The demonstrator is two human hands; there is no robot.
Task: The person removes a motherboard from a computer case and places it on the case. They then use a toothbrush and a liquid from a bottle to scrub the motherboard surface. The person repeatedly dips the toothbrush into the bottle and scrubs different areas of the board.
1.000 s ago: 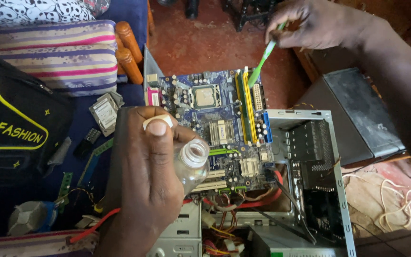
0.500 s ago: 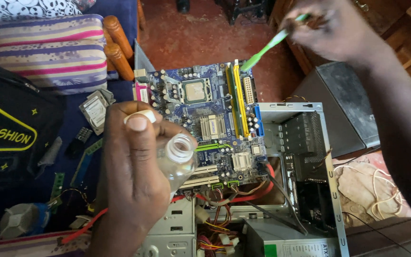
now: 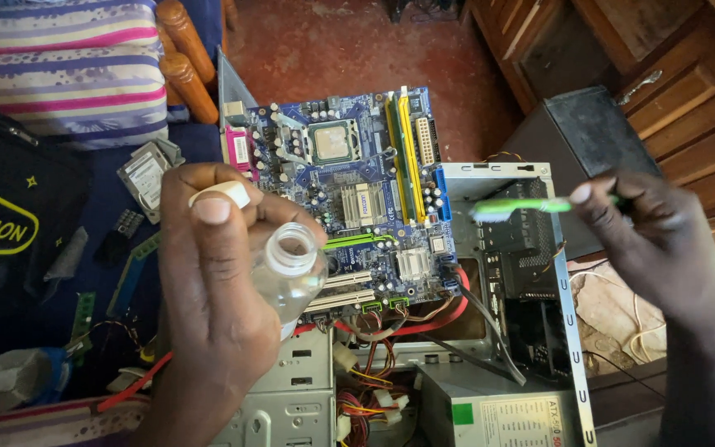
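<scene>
Over on the left, your left hand [image 3: 208,306] is wrapped round a small clear bottle [image 3: 290,273], mouth open and facing up at you, with the white cap [image 3: 221,193] pinched between thumb and forefinger just above it. The fingers are closed snugly about the body of the bottle, which sits deep in the palm and hangs over the lower left corner of the blue motherboard [image 3: 349,199]. It looks light and thin-walled, probably smooth and a touch slippery, and likely to give if squeezed, so the grip round the middle, below the neck, seems the safe place. With no cap on, any tilt could spill onto the board.

Moving right, the motherboard lies flat inside the open grey computer case [image 3: 568,290].

Further right, your right hand [image 3: 664,240] holds a green toothbrush [image 3: 523,206] by the handle, fingers curled shut on it, bristle end pointing left above the case edge, clear of the board. It looks light, stiff and easy to steer from the handle.
</scene>
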